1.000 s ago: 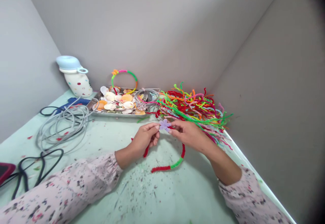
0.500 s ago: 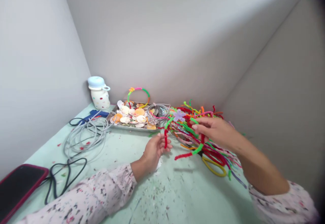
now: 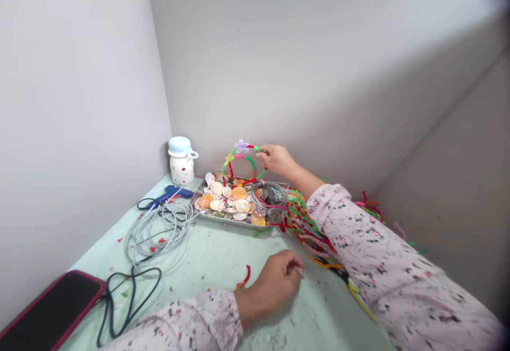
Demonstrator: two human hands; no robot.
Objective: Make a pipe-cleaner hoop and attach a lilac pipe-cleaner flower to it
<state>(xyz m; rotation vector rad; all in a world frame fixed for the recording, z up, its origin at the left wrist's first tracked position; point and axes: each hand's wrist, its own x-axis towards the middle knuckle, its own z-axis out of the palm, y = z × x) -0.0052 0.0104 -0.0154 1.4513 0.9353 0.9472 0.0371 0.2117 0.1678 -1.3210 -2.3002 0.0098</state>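
Observation:
My right hand (image 3: pixel 274 159) pinches the right side of a headband wrapped in green and red pipe cleaners (image 3: pixel 231 153). A purple flower (image 3: pixel 241 146) sits on top of this band, and its ends reach down to the seashells (image 3: pixel 219 197) in a metal tray (image 3: pixel 235 222). Just behind it, a second wrapped headband (image 3: pixel 254 164) with a small orange flower stands in the tray. My left hand (image 3: pixel 279 282) rests over the table with its fingers curled in and nothing visible in them. Close to its wrist lies a short red pipe cleaner piece (image 3: pixel 247 275).
A pile of colourful pipe cleaners (image 3: pixel 308 223) lies right of the tray, partly under my right sleeve, beside yellow-handled scissors (image 3: pixel 360 300). On the left are a blue glue gun (image 3: pixel 169 194), coiled grey cable (image 3: pixel 159 231), a phone (image 3: pixel 51 308) and a white bottle (image 3: pixel 182 168).
My right hand has carried the flowered headband from above the pipe cleaners leftward and back to the tray. My left hand has come away from the band, and its fingers have curled. The view has shifted.

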